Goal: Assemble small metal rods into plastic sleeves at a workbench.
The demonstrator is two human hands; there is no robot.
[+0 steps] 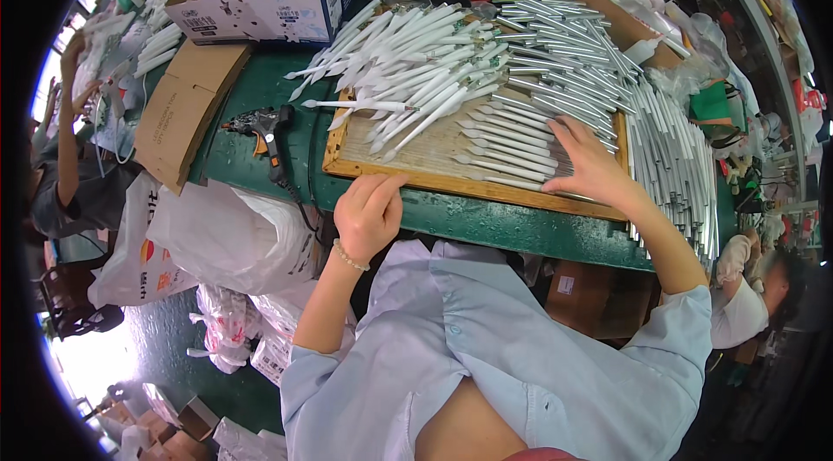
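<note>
A shallow wooden tray (451, 187) lies on the green table in front of me. In it a row of silver tubes with white pointed tips (508, 138) is laid side by side. My right hand (592, 164) is over the tubes' right ends, thumb and fingers spread, touching or just above them. At the tray's front edge is my left hand (369, 214), its fingers curled together; anything inside them is hidden. White sticks with pointed tips (425, 62) are heaped across the tray's back left. Bare silver tubes (564, 53) pile up at the back right.
A black glue gun (267, 136) lies left of the tray, its cord hanging down. More silver tubes (672, 162) stack along the right. A printed carton (260, 10) stands behind, with a cardboard flap (186, 114) nearby. White bags (234, 227) hang below. Other people work at both sides.
</note>
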